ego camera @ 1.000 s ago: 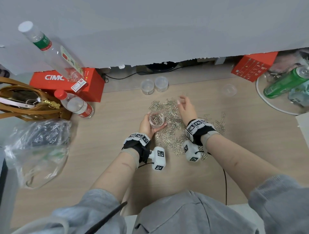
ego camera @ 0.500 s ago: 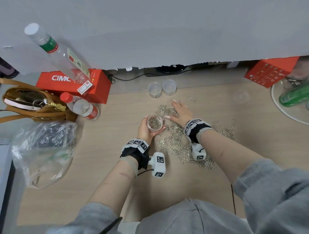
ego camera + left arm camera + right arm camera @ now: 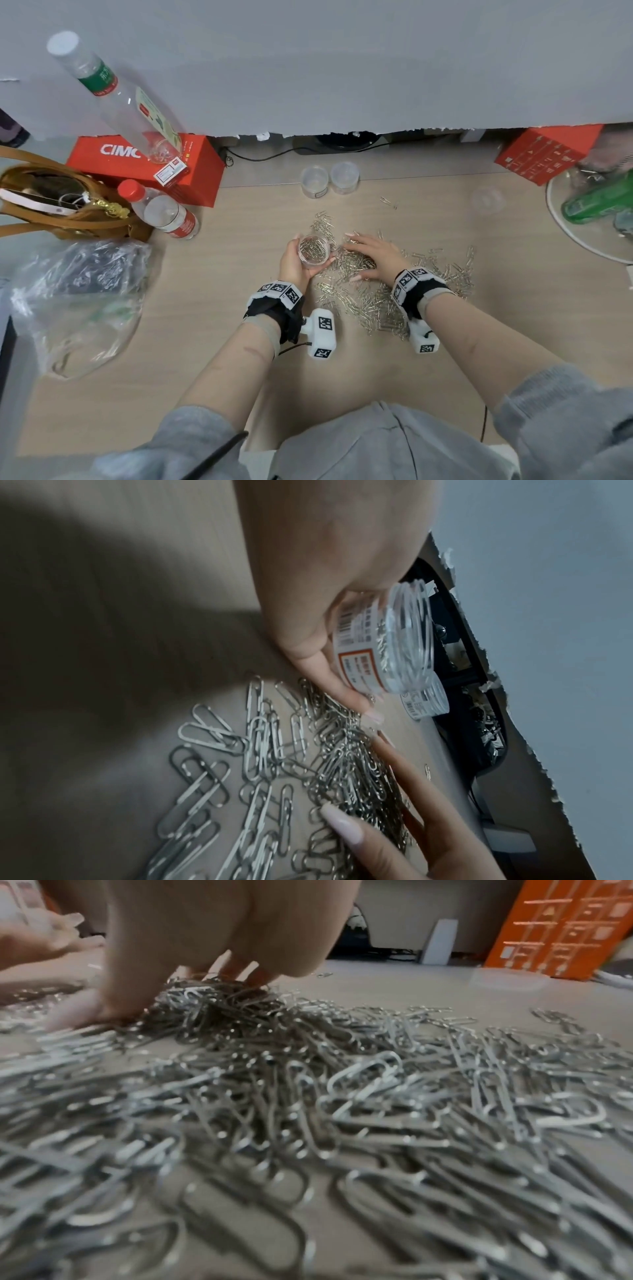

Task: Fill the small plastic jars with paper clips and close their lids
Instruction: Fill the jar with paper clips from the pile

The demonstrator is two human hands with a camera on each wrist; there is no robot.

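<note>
My left hand (image 3: 294, 265) holds a small clear plastic jar (image 3: 313, 251) just above the desk, mouth up, with some paper clips inside. The left wrist view shows its labelled side (image 3: 356, 653) gripped between thumb and fingers. My right hand (image 3: 371, 255) arches over a heap of silver paper clips (image 3: 376, 301), right of the jar. Its fingers (image 3: 236, 966) are spread and dip into the heap (image 3: 308, 1096), and the thumb (image 3: 342, 829) lies against the clips (image 3: 267, 764). Two more clear jars (image 3: 314, 181) (image 3: 344, 177) stand at the back. A clear lid (image 3: 487, 200) lies to the far right.
A red box (image 3: 113, 161), two water bottles (image 3: 116, 96) (image 3: 164, 212), a brown bag (image 3: 51, 205) and a plastic bag (image 3: 78, 294) crowd the left. At the right stand another red box (image 3: 544, 154) and a white tray (image 3: 555, 219) holding a green bottle (image 3: 596, 202).
My right hand dropped from mid-air beside the jar onto the clip heap and drew back toward me across it. The left hand still holds the jar in about the same place.
</note>
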